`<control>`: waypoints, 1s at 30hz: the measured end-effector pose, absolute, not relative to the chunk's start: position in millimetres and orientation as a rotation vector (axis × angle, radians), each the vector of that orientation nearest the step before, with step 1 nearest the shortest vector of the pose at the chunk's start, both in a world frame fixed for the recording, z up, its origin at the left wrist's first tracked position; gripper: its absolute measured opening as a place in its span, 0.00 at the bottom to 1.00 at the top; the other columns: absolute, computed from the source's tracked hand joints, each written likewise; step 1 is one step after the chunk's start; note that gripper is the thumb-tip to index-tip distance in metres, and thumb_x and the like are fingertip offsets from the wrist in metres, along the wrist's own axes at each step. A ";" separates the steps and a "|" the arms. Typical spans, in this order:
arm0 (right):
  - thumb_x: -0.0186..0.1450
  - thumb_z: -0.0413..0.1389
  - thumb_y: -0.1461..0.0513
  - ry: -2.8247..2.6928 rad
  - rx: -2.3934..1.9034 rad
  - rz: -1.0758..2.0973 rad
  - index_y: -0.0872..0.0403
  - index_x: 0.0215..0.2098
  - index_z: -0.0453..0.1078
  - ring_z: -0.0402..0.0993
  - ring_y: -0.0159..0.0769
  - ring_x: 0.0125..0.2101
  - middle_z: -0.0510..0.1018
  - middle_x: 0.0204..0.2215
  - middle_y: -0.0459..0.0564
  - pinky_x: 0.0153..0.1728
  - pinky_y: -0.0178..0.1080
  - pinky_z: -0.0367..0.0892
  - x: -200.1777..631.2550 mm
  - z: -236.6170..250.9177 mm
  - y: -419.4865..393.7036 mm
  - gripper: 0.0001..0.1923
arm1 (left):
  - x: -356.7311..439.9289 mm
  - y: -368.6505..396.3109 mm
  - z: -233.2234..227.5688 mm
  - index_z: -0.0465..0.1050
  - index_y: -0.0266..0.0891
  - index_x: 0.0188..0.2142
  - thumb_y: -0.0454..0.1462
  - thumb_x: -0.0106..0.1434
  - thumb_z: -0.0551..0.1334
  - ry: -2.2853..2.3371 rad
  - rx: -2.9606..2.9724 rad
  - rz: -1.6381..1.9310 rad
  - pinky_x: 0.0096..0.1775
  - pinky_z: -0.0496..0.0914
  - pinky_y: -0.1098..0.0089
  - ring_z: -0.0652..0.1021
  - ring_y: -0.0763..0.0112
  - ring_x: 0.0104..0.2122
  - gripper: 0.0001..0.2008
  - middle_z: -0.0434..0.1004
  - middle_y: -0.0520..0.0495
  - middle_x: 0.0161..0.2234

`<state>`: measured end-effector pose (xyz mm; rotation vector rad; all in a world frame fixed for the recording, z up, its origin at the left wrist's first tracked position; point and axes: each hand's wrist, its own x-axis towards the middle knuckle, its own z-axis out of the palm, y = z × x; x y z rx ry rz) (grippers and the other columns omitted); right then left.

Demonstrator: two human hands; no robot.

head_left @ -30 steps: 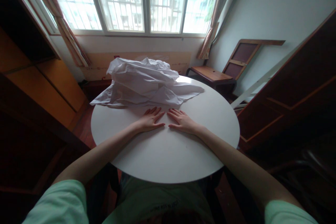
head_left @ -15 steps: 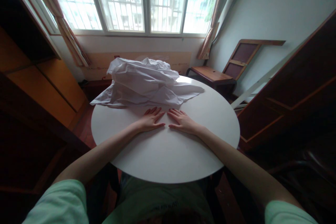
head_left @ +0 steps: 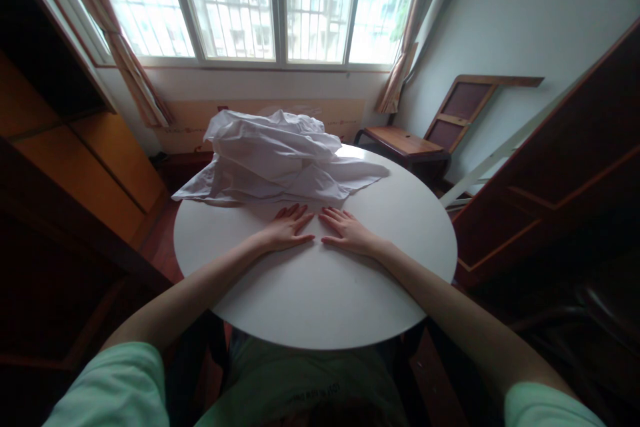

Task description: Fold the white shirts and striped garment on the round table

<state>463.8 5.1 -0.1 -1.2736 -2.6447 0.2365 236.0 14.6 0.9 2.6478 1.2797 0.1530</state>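
My left hand [head_left: 289, 228] lies flat on the white round table [head_left: 320, 293], its fingers stretched out and holding nothing. Beside it, with a small gap between the fingertips, my right hand [head_left: 349, 231] rests palm down with its fingers apart. Just beyond both hands a crumpled white cloth [head_left: 275, 157] is heaped on the far half of the table. One of its corners hangs past the left edge, and a flatter part stretches to the right. The folds hide what kind of cloth item it is.
A wooden stool [head_left: 403, 141] stands behind the table on the right, near a leaning wooden panel frame [head_left: 460, 110]. A flat cardboard box [head_left: 345, 113] stands under the barred window [head_left: 240, 7]. Dark wooden furniture [head_left: 560, 173] flanks the table at right.
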 end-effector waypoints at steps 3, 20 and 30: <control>0.59 0.40 0.38 -2.655 -1.275 0.240 0.53 0.63 0.48 0.43 0.44 0.62 0.50 0.62 0.55 0.60 0.51 0.43 463.5 1.4 4.6 0.43 | 236.0 14.4 1.2 0.47 0.45 0.62 0.60 0.58 0.44 1.272 2.652 0.150 0.59 0.43 0.57 0.45 0.56 0.63 0.38 0.39 0.44 0.65; 0.59 0.40 0.37 -2.648 -1.268 0.228 0.54 0.63 0.50 0.44 0.44 0.62 0.51 0.62 0.55 0.60 0.50 0.44 463.4 0.9 4.0 0.43 | 235.9 15.0 0.5 0.47 0.45 0.62 0.60 0.58 0.44 1.277 2.661 0.151 0.59 0.43 0.57 0.46 0.56 0.63 0.38 0.39 0.45 0.65; 0.59 0.40 0.37 -2.645 -1.268 0.233 0.53 0.63 0.50 0.44 0.44 0.62 0.51 0.62 0.55 0.60 0.51 0.44 463.6 0.6 4.5 0.42 | 236.3 14.9 1.1 0.46 0.45 0.63 0.60 0.58 0.43 1.281 2.653 0.130 0.59 0.43 0.57 0.45 0.56 0.63 0.38 0.39 0.44 0.65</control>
